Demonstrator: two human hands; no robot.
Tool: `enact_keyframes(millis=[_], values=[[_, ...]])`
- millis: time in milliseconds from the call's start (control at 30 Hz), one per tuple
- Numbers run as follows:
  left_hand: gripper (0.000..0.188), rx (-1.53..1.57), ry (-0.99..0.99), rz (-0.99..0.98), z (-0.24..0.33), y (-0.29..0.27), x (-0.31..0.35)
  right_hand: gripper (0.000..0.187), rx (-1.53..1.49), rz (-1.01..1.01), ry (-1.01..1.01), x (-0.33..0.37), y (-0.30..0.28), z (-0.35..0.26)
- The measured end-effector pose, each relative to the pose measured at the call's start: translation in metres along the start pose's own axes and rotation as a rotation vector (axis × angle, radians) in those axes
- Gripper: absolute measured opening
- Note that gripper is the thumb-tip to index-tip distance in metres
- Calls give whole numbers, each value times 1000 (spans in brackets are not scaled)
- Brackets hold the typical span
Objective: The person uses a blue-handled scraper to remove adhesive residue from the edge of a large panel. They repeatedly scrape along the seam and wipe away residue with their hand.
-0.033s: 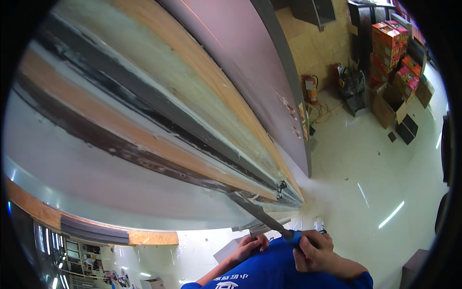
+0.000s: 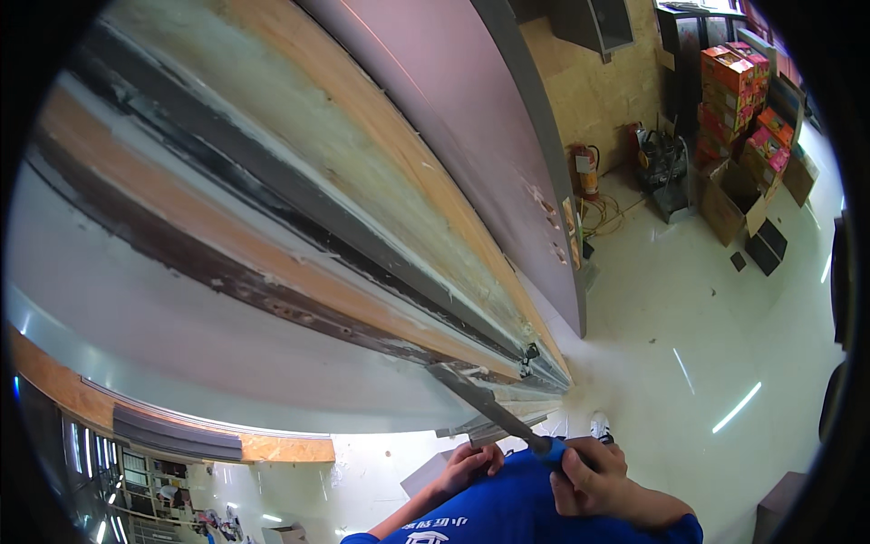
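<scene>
My right hand [image 2: 591, 479], low in the view, is wrapped round the blue handle [image 2: 551, 451] of a long, flat grey file [image 2: 489, 408]. Its far end rests against the dark edge strip [image 2: 362, 333] of a layered door frame [image 2: 281, 267], close to the frame's near corner. Beside the file, my left hand [image 2: 473, 461] has its fingers curled in below the end of a grey metal strip [image 2: 503, 426]. Whether those fingers grip anything is hidden. White residue and chips mark the frame's wood and metal bands.
A pinkish panel [image 2: 471, 118] with cut-outs near its edge stands right of the frame. Farther right are a fire extinguisher [image 2: 587, 170], a black machine [image 2: 663, 163], an open carton [image 2: 729, 195] and stacked orange boxes [image 2: 728, 82]. The pale floor [image 2: 671, 381] shows reflected lights.
The file's blade has turned slightly and its handle sits a touch lower. Both hands stay nearly where they were.
</scene>
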State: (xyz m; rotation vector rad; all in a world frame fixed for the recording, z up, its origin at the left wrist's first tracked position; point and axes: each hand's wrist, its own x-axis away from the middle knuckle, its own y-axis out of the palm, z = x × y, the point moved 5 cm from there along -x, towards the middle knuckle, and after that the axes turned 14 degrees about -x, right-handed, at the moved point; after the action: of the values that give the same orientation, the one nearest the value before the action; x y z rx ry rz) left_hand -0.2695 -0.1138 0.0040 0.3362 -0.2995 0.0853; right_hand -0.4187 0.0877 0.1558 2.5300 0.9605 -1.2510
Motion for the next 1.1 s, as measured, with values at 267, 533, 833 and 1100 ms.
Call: enact_keyframes(millis=[267,533,833,1100], values=[[22,-11,-50,54,0,4,0,64,44,-63,25,-14,-3,-12],[22,-65,-83,53,-21,-1,-3,67,31,-25,4,-31,2,-28],[18,-12,-43,-3,-7,20,-8,57,53,-48,16,-49,-5,-35],[19,121,2,-78,-25,13,-15,60,30,-83,-30,-58,-11,-41]])
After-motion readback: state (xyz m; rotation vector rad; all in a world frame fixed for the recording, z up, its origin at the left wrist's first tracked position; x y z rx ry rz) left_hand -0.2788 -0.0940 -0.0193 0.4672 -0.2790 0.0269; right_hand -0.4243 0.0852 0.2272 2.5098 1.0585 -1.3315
